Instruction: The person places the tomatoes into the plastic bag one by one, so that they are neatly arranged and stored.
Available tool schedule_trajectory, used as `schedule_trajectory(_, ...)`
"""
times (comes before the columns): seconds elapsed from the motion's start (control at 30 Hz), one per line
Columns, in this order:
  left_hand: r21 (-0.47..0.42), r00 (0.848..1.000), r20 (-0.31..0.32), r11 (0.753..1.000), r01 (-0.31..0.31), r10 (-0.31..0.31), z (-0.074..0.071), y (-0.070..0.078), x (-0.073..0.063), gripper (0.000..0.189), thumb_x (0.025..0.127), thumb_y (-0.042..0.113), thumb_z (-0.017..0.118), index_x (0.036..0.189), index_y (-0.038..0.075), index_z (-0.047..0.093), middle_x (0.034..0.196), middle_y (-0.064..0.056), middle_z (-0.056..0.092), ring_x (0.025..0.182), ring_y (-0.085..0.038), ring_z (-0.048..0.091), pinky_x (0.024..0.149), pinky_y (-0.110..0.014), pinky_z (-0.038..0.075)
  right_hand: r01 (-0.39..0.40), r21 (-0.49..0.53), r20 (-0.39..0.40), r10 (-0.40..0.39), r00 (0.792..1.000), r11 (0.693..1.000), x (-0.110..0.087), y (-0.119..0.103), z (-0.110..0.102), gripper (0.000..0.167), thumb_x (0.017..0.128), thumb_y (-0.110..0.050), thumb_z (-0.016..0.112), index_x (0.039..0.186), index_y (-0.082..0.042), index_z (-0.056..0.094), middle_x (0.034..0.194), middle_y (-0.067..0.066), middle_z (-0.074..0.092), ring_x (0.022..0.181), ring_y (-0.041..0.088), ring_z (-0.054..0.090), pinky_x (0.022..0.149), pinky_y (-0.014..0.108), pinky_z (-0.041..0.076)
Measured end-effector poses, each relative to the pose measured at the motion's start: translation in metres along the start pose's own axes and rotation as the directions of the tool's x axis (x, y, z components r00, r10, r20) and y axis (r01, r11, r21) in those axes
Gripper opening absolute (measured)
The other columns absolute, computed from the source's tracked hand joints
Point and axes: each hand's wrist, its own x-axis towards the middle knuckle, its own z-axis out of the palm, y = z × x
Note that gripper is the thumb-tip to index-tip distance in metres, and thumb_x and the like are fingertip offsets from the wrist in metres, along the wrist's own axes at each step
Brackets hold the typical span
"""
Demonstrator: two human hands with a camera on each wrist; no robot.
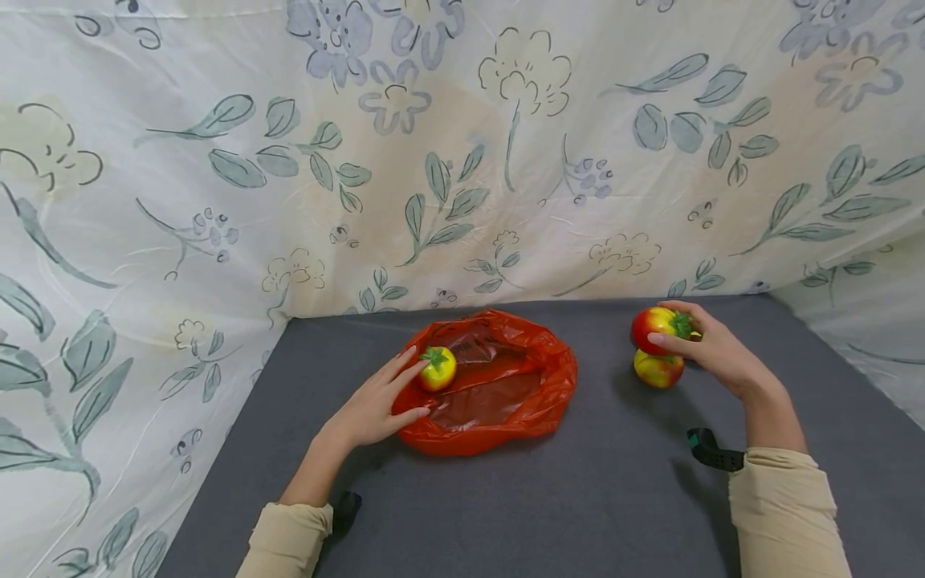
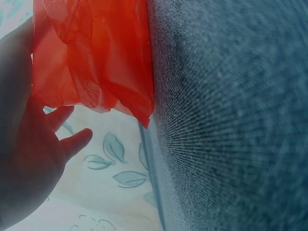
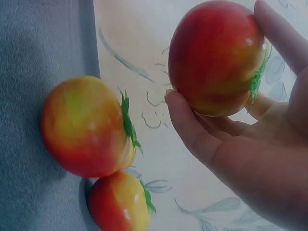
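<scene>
My right hand (image 1: 711, 349) grips a round red-and-yellow fruit with a green leafy top (image 1: 653, 327), thumb on one side and fingers on the other. Beneath it on the table is a similar fruit (image 1: 658, 371); the right wrist view shows that fruit and a smaller-looking one (image 3: 118, 202) beside it. On the left, my left hand (image 1: 372, 405) lies at the rim of an open red plastic bag (image 1: 470, 443), its fingers spread and loosely extended. A yellow fruit with a green top (image 1: 442, 376) sits inside the bag by those fingertips. In the left wrist view, the bag's wall hides part of that hand.
A dark grey cloth (image 1: 549, 506) covers the table. Behind it and along the sides hangs a pale floral curtain (image 1: 433, 120). Each wrist wears a black strap device (image 1: 711, 453) near a beige sleeve (image 1: 784, 506).
</scene>
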Motion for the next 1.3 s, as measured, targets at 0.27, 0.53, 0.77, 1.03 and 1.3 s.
schedule_trajectory(0.27,0.012,1.0,-0.019,1.0,-0.009,0.01,0.0,-0.002,-0.001,0.072,0.088,0.046,0.063,0.148,0.017,0.037,0.156,-0.01,0.02,0.139,-0.037,0.022,0.103,-0.058,0.03,-0.007,-0.028,0.002,0.007,1.0,1.0,0.002,-0.01,0.006,0.085,0.09,-0.047,0.061,0.151,-0.01,0.015,0.14,0.032,0.025,0.121,0.048,0.029,0.093,0.062,0.034)
schedule_trajectory(0.53,0.02,1.0,-0.01,1.0,-0.009,0.009,-0.002,0.0,0.001,0.073,0.088,0.045,0.064,0.149,0.017,0.036,0.157,-0.009,0.019,0.139,-0.035,0.022,0.105,-0.056,0.027,0.007,-0.036,0.018,-0.006,1.0,0.999,0.003,-0.014,0.012,0.085,0.09,-0.047,0.062,0.151,-0.01,0.016,0.144,0.03,0.02,0.124,0.049,0.022,0.093,0.065,0.032)
schedule_trajectory(0.77,0.029,1.0,-0.009,0.999,-0.017,0.017,0.0,-0.001,0.002,0.073,0.088,0.045,0.064,0.149,0.017,0.035,0.157,-0.008,0.018,0.139,-0.034,0.022,0.106,-0.056,0.026,0.001,-0.059,0.023,0.0,1.0,0.998,0.007,-0.018,0.018,0.088,0.087,-0.051,0.063,0.151,-0.012,0.017,0.145,0.029,0.02,0.126,0.05,0.02,0.092,0.067,0.031)
schedule_trajectory(1.03,0.035,0.999,-0.019,0.999,-0.026,0.027,0.004,-0.004,0.001,0.072,0.088,0.045,0.064,0.148,0.017,0.036,0.156,-0.009,0.02,0.139,-0.035,0.023,0.105,-0.056,0.028,0.035,-0.065,0.044,-0.032,0.999,0.997,0.009,-0.023,0.028,0.083,0.089,-0.047,0.063,0.151,-0.013,0.02,0.147,0.028,0.02,0.125,0.051,0.021,0.091,0.066,0.032)
schedule_trajectory(1.3,0.029,1.0,-0.018,0.999,-0.02,0.021,0.002,-0.004,0.0,0.072,0.088,0.045,0.063,0.149,0.017,0.035,0.157,-0.009,0.019,0.139,-0.034,0.023,0.106,-0.056,0.026,0.048,-0.091,0.073,-0.042,0.996,0.995,0.014,-0.029,0.036,0.082,0.087,-0.051,0.063,0.15,-0.016,0.023,0.147,0.026,0.021,0.125,0.051,0.024,0.092,0.066,0.033)
